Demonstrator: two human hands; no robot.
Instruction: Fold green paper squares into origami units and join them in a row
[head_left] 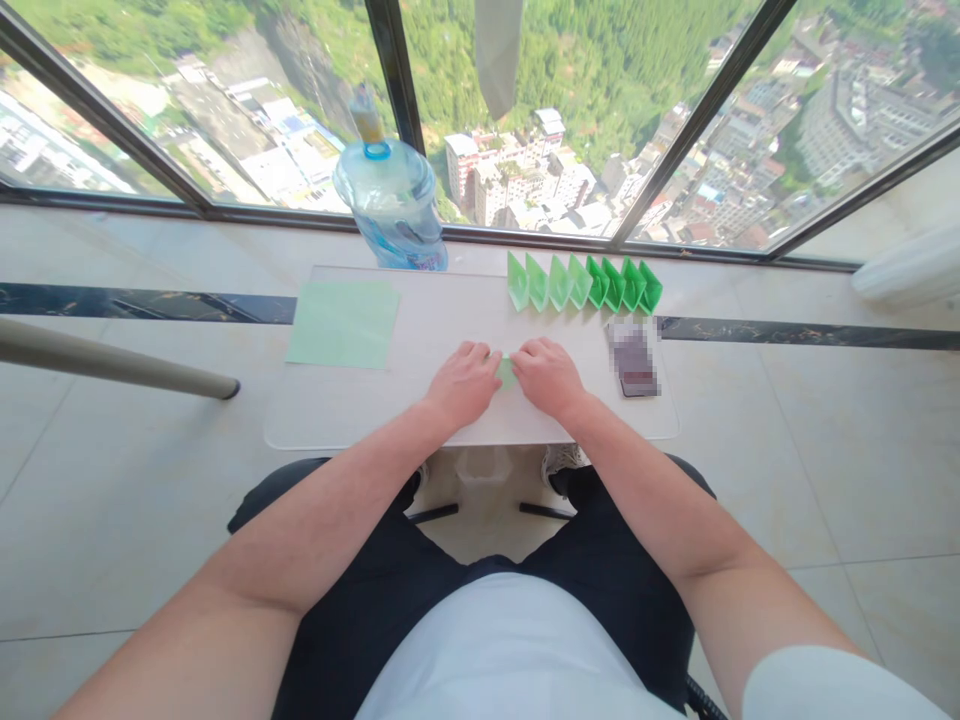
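Note:
Between my hands at the middle of the white table lies a small folded piece of light green paper [508, 375], mostly covered by fingers. My left hand [466, 383] grips its left side with curled fingers, and my right hand [546, 375] does the same on the right. Along the table's back right edge stands a row of several folded green paper boats [559, 285], pale at the left and darker at the right. Flat light green paper sheets [343, 323] lie at the left of the table.
A phone-like dark object [636, 362], partly blurred out, lies at the right of the white table [360, 405]. Behind the table stands a large water bottle [394, 195] by the window. A grey pole [120, 362] reaches in from the left.

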